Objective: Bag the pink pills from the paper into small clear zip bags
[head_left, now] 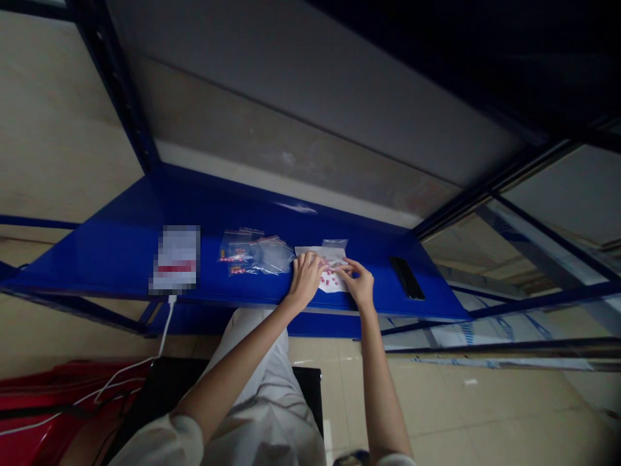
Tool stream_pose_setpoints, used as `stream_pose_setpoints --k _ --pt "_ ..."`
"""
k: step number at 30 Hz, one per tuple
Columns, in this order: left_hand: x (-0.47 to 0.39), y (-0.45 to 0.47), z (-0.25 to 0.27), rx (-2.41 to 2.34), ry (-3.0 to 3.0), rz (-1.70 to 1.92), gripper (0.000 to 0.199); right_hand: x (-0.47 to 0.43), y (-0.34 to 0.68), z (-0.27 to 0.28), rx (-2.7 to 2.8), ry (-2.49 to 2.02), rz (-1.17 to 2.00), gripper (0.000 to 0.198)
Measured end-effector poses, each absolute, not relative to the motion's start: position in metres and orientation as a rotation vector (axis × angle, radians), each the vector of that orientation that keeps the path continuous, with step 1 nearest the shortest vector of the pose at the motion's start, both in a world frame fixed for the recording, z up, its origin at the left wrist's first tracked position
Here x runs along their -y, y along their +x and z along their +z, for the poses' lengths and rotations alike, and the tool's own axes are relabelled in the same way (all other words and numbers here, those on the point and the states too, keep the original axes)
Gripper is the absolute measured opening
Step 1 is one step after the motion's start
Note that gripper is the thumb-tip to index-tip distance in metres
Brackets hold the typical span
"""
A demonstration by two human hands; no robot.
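Observation:
A sheet of white paper (313, 251) lies near the front edge of the blue shelf, with several small pink beads (328, 281) scattered over its near part. My left hand (305, 277) rests on the paper's left side, thumb and fingertips drawn together towards the middle. From the right, my right hand (359, 282) reaches in with thumb and fingers pinched. Between the fingertips of both hands is a small clear plastic bag (334, 244), whose far end sticks out beyond them. Its near end is partly covered by my fingers, and its contents are too small to make out.
Clear zip bags (274, 254), some holding pink and yellowish pieces, lie left of the paper. Farther left is a blurred white device (175, 259) with a white cable (167, 327). A black phone (406, 278) lies right. Blue uprights (119, 97) frame the shelf (233, 200).

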State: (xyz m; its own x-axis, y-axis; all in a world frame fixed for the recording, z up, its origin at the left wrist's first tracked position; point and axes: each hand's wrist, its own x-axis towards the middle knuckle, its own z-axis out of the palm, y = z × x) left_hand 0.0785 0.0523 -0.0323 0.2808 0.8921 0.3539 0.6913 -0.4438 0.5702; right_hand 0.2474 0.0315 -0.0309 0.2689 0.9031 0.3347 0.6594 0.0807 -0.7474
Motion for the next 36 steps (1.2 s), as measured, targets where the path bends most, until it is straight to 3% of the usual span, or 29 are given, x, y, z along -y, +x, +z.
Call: stream_pose_setpoints --k 5,9,17,29,36 --pt "-0.052 0.078 -0.033 -1.432 2.256 0.957 0.019 -0.029 0.244 -0.032 1.445 -1.655 0.309 0.038" --pt "-0.052 0.078 -0.033 -1.44 2.279 0.936 0.02 -0.028 0.238 -0.032 1.267 -1.604 0.434 0.05" --pt "-0.051 0.078 -0.032 -1.453 2.214 0.98 0.023 -0.037 0.224 -0.047 1.031 -1.489 0.508 0.033" --pt "-0.047 0.075 -0.027 -1.435 2.14 1.089 0.026 -0.035 0.231 -0.057 0.853 -1.386 0.573 0.054" --pt "-0.041 0.074 -0.02 -1.332 2.257 1.066 0.016 -0.037 0.231 -0.059 0.848 -1.459 0.433 0.04"
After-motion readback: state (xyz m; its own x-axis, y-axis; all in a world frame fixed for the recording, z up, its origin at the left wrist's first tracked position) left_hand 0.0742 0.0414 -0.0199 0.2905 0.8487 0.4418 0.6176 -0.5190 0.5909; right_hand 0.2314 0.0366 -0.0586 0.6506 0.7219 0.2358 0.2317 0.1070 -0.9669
